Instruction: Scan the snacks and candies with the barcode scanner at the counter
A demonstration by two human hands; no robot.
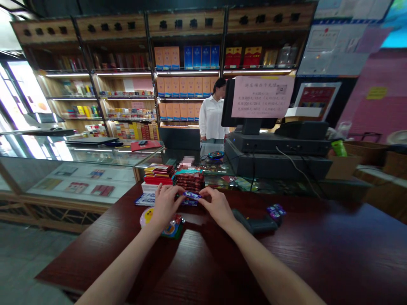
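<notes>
Between my two hands is a small blue-purple wrapped bar (192, 195), pinched at its left end by my left hand (167, 206) and at its right end by my right hand (218, 207). Just beneath it, similar blue packs (190, 203) lie on the dark red wooden counter (190, 271). Behind the bar rises a stack of brown-red packets (190, 180). To its left stands a pile of red, yellow and white packs (158, 176), with blue-and-white packets (145, 199) in front. A colourful packet (173, 226) lies partly behind my left wrist.
A dark handheld scanner (260, 225) lies right of my right hand, with purple packets (276, 210) beyond it. A register with a screen (262, 97) stands behind. A person in a white shirt (211, 116) stands beyond the glass counter, before stocked shelves (187, 71).
</notes>
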